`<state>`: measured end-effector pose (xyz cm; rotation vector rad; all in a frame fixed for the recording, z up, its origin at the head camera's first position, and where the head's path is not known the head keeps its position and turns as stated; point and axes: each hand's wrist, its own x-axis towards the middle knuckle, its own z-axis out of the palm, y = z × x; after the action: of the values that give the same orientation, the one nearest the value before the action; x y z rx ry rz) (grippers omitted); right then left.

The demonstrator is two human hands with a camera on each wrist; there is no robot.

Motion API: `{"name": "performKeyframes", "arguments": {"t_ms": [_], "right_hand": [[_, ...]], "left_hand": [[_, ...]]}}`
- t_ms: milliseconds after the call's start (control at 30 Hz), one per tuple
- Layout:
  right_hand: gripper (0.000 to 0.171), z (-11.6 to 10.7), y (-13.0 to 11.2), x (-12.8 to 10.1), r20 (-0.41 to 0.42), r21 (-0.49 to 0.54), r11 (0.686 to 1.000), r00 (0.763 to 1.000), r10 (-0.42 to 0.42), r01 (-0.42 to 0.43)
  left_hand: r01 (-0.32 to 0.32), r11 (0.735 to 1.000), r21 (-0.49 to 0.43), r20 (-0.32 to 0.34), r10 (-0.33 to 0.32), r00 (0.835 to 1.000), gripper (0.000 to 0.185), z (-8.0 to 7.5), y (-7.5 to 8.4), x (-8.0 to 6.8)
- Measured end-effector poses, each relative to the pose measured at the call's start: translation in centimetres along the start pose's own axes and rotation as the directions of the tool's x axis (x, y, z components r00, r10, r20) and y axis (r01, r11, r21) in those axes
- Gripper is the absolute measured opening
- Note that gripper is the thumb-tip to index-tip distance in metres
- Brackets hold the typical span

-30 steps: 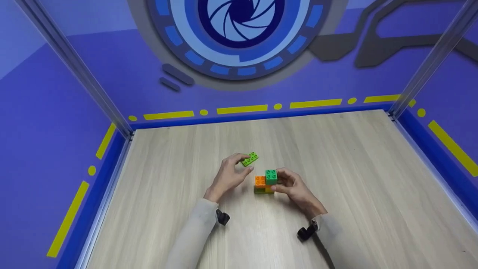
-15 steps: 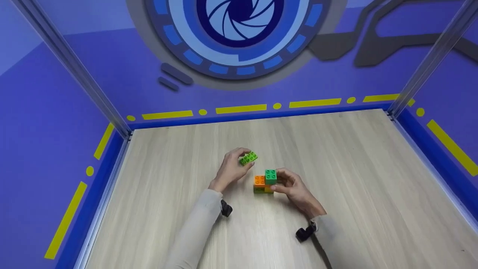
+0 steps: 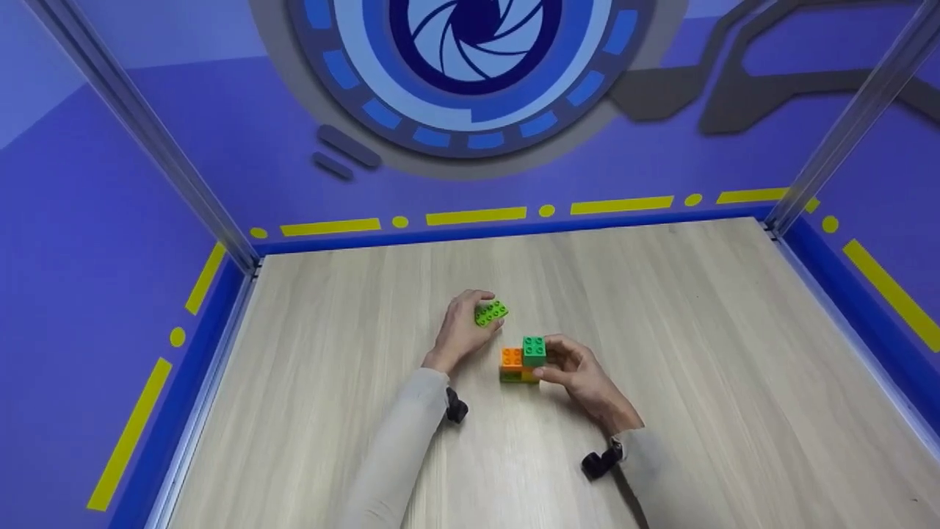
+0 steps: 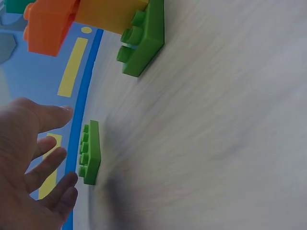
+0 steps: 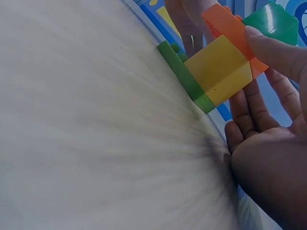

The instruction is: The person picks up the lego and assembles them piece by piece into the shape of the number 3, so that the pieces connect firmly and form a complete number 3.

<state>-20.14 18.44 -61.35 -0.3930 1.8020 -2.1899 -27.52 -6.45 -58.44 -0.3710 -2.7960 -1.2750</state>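
Note:
The lime-green flat building brick (image 3: 491, 314) lies on the table, studs up. My left hand (image 3: 463, 328) reaches over it, thumb and fingers spread about its sides. In the left wrist view the fingertips of this left hand (image 4: 36, 158) look apart from the flat brick (image 4: 90, 152). Nearer me stands a small stack: a green flat base (image 5: 187, 79), a yellow brick (image 5: 220, 72), an orange brick (image 3: 512, 358) and a darker green brick (image 3: 534, 350) on top. My right hand (image 3: 584, 375) grips the stack from the right, thumb on the orange brick.
A pale wood-grain table (image 3: 352, 330) lies under both hands. Blue printed panels (image 3: 470, 184) with yellow dashes rise at its back and sides, joined by metal posts (image 3: 176, 162). Black wrist cameras (image 3: 455, 406) sit on both cuffs.
My left hand has shifted a little right and forward, its thumb and fingers now around the lime-green flat brick, which has turned slightly. The right hand and stack stay put.

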Motion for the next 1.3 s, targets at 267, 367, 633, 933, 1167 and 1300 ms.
{"name": "performKeyframes", "arguments": {"t_ms": [267, 367, 633, 933, 1167, 1300], "right_hand": [[0.050, -0.2, 0.0, -0.1, 0.017, -0.028, 1.000, 1.000, -0.004, 0.004], [0.049, -0.2, -0.1, -0.1, 0.012, -0.030, 1.000, 1.000, -0.003, 0.004], [0.047, 0.1, -0.2, 0.0, -0.009, -0.039, 0.999, 1.000, 0.017, -0.017], [0.047, -0.1, 0.0, -0.2, -0.008, -0.034, 0.999, 1.000, 0.025, -0.026], [0.048, -0.1, -0.1, -0.2, -0.021, -0.034, 0.999, 0.999, 0.031, -0.032], [0.049, 0.1, 0.0, 0.0, -0.018, -0.038, 0.999, 0.999, 0.029, -0.030]], "left_hand": [[0.047, 0.994, 0.094, -0.005, -0.047, 0.999, 0.050, 0.9, -0.5, 0.5], [0.062, 0.993, 0.105, -0.008, -0.061, 0.998, 0.051, 1.4, -0.7, 0.8], [0.095, 0.990, 0.105, -0.002, -0.095, 0.995, 0.048, 1.6, -1.0, 0.9], [0.065, 0.992, 0.104, 0.036, -0.069, 0.997, 0.039, 1.2, -0.7, 0.7], [0.075, 0.993, 0.087, 0.075, -0.082, 0.994, 0.040, 0.2, 0.2, 0.3], [0.053, 0.996, 0.068, 0.069, -0.057, 0.996, 0.040, -1.0, 0.7, -0.2]]}}
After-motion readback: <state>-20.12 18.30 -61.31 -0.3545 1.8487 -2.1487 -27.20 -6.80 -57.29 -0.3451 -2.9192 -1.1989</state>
